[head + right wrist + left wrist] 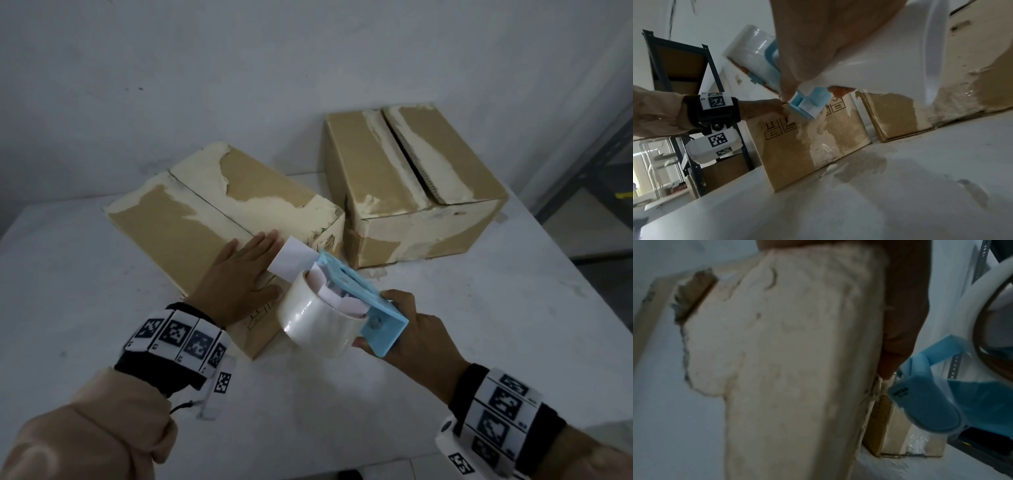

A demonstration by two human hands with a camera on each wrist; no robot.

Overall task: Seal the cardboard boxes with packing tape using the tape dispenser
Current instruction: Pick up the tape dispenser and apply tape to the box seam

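1. The left hand [239, 274] lies flat, fingers straight, on the near cardboard box [191, 219], seemingly to steady it and hold the flaps down while taping starts.
2. The right hand [407, 329] grips the blue tape dispenser [359, 301] by its handle; the clear tape roll [315, 318] faces the box's near end, and a free strip of tape [291, 257] reaches the top edge beside the left fingertips.
3. The seam [212, 202] runs away toward the wall, unobstructed ahead of the dispenser.
4. The second box [411, 178], flaps slightly parted, sits just beside on the white table [342, 411], untaped.
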